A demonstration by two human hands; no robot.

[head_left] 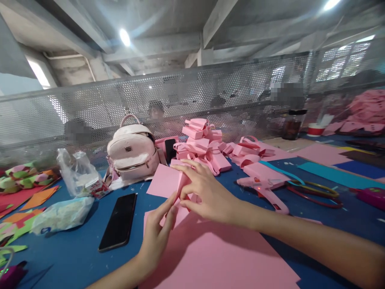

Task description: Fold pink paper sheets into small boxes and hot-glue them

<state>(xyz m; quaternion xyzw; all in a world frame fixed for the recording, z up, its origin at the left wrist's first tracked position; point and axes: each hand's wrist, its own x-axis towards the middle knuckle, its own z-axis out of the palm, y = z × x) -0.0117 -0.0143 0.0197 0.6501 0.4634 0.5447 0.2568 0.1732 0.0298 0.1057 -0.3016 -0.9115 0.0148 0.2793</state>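
My left hand (159,228) pinches the lower edge of a folded pink sheet (165,180) between thumb and fingers. From the other side my right hand (207,192) grips the same sheet near its fold, fingers bent and thumb below. Some of the fold is hidden behind my fingers. Beneath both hands lies a stack of larger pink sheets (222,253) on the blue table (75,261). To the right of my right hand rests a pink glue gun (261,186) with a small orange light on it.
Behind my hands is a heap of pink folded pieces (204,146), beside a pale backpack (132,150). A black phone (118,222) and a plastic packet (64,214) lie on the left. Hoops (315,192) lie right; a perforated metal screen (180,90) stands behind.
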